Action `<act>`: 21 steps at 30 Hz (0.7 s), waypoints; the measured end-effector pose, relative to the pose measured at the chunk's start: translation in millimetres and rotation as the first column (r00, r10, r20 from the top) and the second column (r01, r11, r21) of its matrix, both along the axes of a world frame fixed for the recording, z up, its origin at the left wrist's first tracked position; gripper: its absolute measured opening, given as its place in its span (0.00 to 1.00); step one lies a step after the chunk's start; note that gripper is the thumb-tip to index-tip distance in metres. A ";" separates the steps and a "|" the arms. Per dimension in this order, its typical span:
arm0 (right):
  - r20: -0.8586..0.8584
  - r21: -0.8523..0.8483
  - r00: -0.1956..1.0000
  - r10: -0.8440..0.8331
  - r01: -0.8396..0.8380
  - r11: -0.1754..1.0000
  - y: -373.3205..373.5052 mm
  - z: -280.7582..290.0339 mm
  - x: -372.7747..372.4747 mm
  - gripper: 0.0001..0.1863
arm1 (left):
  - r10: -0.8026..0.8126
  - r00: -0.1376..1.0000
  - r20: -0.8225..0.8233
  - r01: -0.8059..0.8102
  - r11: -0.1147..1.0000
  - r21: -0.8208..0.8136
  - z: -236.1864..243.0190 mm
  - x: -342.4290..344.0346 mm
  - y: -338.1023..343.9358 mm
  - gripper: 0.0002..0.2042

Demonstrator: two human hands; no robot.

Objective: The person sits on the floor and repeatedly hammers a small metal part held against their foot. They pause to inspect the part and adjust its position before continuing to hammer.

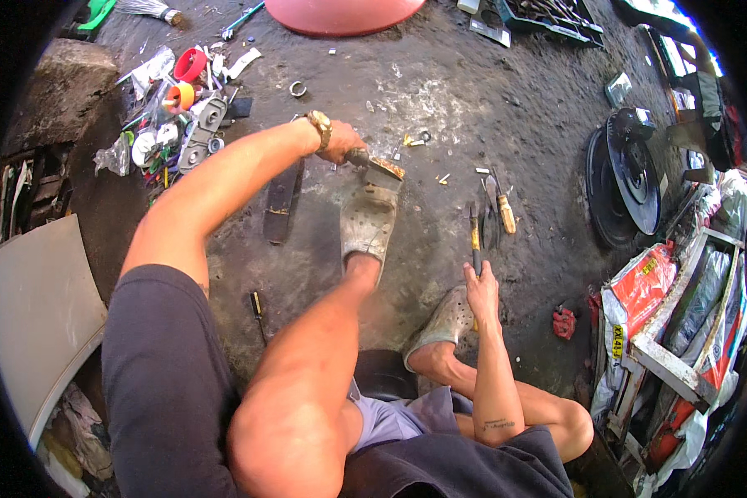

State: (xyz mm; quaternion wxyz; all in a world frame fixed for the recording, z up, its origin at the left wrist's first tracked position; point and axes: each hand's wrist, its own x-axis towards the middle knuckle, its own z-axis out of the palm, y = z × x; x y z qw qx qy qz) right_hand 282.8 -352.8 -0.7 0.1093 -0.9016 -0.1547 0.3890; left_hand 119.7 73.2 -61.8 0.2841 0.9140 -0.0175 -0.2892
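Observation:
My left hand [340,145], with a watch on its wrist, is closed on a small dark part with a flat, rust-edged metal plate [388,169]. The plate sits right above the toe of my grey clog [367,217]; whether they touch I cannot tell. My right hand [482,290] grips a long slim tool with a black-and-yellow shaft [475,236], pointing away from me; its kind is unclear. Just beyond that hand lie dark-handled pliers [490,214] and a screwdriver with a yellowish handle [507,217]. A flat dark bar [283,203] rests left of the clog.
Plastic scraps and parts [174,124] are heaped at the far left. Another screwdriver [257,309] lies near my left knee. A black round fan-like part [627,178] and a white frame with bags [681,365] stand at right. A reddish basin [344,12] is at the back.

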 end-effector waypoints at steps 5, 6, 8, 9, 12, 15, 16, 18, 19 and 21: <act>0.054 -0.014 0.995 0.087 -0.086 0.996 -5.5 -9.7 -0.7 0.22 | 0.028 0.999 -0.041 -0.027 0.999 0.036 -3.9 -7.3 -0.8 0.13; 0.056 -0.026 0.994 0.098 -0.096 0.995 -7.9 -9.3 -3.6 0.22 | 0.055 0.997 -0.046 -0.053 0.998 0.037 -0.4 -9.6 -3.1 0.14; 0.138 -0.076 0.974 0.178 -0.169 0.983 -12.6 -7.5 -2.2 0.22 | 0.159 0.982 -0.104 -0.152 0.986 0.072 4.8 -11.4 -16.7 0.15; 0.176 -0.093 0.962 0.210 -0.196 0.976 -10.4 -7.2 -3.3 0.22 | 0.231 0.961 -0.153 -0.215 0.970 0.118 17.1 -12.7 -23.8 0.16; 0.352 -0.092 0.896 0.271 -0.255 0.963 -4.3 -8.0 -13.2 0.25 | 0.339 0.936 -0.094 -0.314 0.925 0.213 17.4 -23.8 -30.0 0.19; 0.408 0.178 0.899 0.157 -0.247 0.953 33.7 -5.7 -23.6 0.27 | 0.343 0.921 -0.188 -0.309 0.932 0.188 12.8 -25.7 -25.2 0.19; 0.360 0.358 0.925 0.120 -0.255 0.898 44.4 -10.9 -24.9 0.25 | 0.342 0.914 -0.218 -0.315 0.937 0.150 13.7 -20.0 -27.7 0.19; 0.097 0.558 0.994 0.047 -0.094 0.825 79.1 -30.6 -37.3 0.22 | 0.352 0.910 -0.218 -0.342 0.936 0.083 -8.5 -32.3 -28.5 0.19; -0.005 0.610 0.998 0.062 -0.046 0.791 94.9 -62.2 -38.8 0.24 | 0.353 0.912 -0.211 -0.351 0.935 0.045 -14.4 -32.2 -27.6 0.19; -0.621 0.393 0.775 -0.116 0.436 0.809 139.9 -62.5 -54.8 0.26 | 0.472 0.853 -0.224 -0.474 0.879 0.049 -14.5 -50.1 -38.1 0.18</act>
